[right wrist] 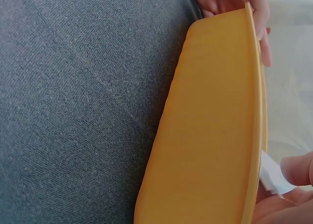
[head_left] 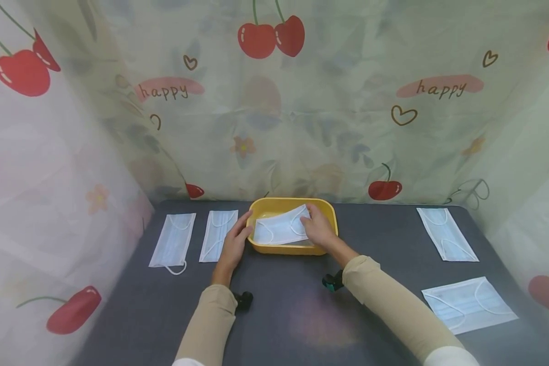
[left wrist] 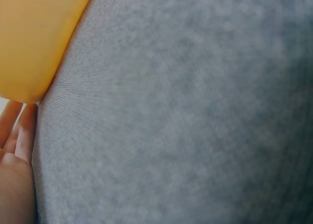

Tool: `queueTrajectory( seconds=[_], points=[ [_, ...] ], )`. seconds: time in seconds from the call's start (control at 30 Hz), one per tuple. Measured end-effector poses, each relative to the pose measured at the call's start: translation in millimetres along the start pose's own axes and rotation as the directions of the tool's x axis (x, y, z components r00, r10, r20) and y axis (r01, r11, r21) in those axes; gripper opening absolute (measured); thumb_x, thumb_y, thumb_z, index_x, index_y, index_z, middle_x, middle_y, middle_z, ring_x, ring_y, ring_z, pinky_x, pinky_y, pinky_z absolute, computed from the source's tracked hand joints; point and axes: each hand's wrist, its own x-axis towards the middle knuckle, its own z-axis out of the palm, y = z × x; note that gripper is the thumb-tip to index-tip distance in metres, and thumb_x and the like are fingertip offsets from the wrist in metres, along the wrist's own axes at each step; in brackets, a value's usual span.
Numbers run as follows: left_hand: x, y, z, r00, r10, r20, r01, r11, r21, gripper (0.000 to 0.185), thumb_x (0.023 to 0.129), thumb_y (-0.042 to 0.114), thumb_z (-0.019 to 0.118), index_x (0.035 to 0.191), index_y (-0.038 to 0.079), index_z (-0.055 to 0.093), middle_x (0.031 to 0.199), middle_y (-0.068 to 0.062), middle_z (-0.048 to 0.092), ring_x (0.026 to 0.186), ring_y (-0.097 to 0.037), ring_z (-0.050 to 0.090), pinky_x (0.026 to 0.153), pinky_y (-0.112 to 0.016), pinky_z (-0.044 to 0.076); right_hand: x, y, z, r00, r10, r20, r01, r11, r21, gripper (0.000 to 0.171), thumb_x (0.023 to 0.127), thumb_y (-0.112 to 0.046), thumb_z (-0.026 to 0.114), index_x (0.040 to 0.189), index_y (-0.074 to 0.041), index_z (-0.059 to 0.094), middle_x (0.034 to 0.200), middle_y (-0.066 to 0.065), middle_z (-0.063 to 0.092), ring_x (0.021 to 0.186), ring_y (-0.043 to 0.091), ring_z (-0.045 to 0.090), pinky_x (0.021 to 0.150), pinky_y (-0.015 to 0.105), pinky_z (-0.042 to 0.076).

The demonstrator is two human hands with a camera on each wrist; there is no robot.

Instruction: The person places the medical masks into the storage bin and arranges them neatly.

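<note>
Mask (head_left: 278, 228) in pinch of right hand (head_left: 320, 230)

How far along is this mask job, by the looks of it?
Done: the tray is in place; no released mask is visible inside, though the held one may hide some. In hand: the right hand pinches one mask at the tray, the left hand on its left rim. Left, if all go in: four masks, two leftward, two rightward.
</note>
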Motion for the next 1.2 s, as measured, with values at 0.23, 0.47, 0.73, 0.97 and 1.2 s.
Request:
queueTrajectory(
  seconds=[0.23, 0.47, 0.73, 0.97, 1.2],
  points=[
    [-1.1, 0.9, 1.1, 1.0, 0.011, -0.012, -0.01, 1.0, 0.003, 0.044, 0.105, 0.032, 0.052, 0.149, 0.035, 0.051, 0.16, 0.0, 0.046, 0.152, -0.025, 0.039, 0.127, -0.051, 0.027, -1.1, 0.8, -2.9, 0.998, -0.015, 0.062, 0.022, 0.994, -0.109, 0.057, 0.107, -0.023, 0.048, 0.157, 0.0, 0.032, 0.161, 0.02, 0.04, 0.15, 0.036, 0.039, 0.124, 0.053, 0.032],
    [-1.7, 0.9, 1.3, 1.0, -0.007, -0.018, 0.008, 1.0, 0.007, 0.044, 0.105, 0.033, 0.052, 0.148, 0.037, 0.052, 0.16, 0.002, 0.047, 0.151, -0.023, 0.039, 0.127, -0.05, 0.027, -4.0, 0.0, -4.1, 0.991, -0.005, 0.131, 0.031, 0.979, -0.202, 0.062, 0.108, -0.031, 0.048, 0.158, 0.001, 0.03, 0.164, 0.02, 0.036, 0.153, 0.037, 0.033, 0.126, 0.053, 0.028],
    [-0.7, 0.2, 1.3, 1.0, 0.01, -0.009, -0.011, 1.0, -0.018, 0.044, 0.106, 0.028, 0.052, 0.15, 0.033, 0.051, 0.16, -0.001, 0.046, 0.152, -0.025, 0.038, 0.127, -0.051, 0.026, -6.4, -2.9, -4.8, 0.992, -0.031, 0.12, 0.06, 0.966, -0.25, 0.076, 0.104, -0.04, 0.052, 0.16, 0.003, 0.022, 0.164, 0.023, 0.033, 0.153, 0.038, 0.033, 0.126, 0.053, 0.026],
    [-1.0, 0.8, 1.4, 1.0, 0.007, -0.015, -0.007, 1.0, 0.003, 0.044, 0.106, 0.029, 0.051, 0.149, 0.035, 0.051, 0.16, 0.0, 0.046, 0.152, -0.025, 0.039, 0.127, -0.051, 0.026, -7.7, -1.4, -5.0, 0.991, -0.062, 0.117, 0.09, 0.964, -0.251, 0.085, 0.101, -0.042, 0.057, 0.161, 0.003, 0.016, 0.166, 0.024, 0.027, 0.155, 0.039, 0.027, 0.128, 0.053, 0.023],
    [-2.0, 0.8, 2.0, 1.0, 0.012, -0.018, -0.012, 1.0, 0.021, 0.044, 0.106, 0.032, 0.05, 0.149, 0.036, 0.051, 0.16, 0.0, 0.047, 0.151, -0.024, 0.039, 0.127, -0.052, 0.026, -10.2, 2.7, -7.7, 0.981, -0.113, 0.159, 0.157, 0.941, -0.3, 0.085, 0.101, -0.046, 0.055, 0.162, 0.001, 0.018, 0.169, 0.023, 0.02, 0.158, 0.039, 0.019, 0.128, 0.055, 0.019]
  ],
)
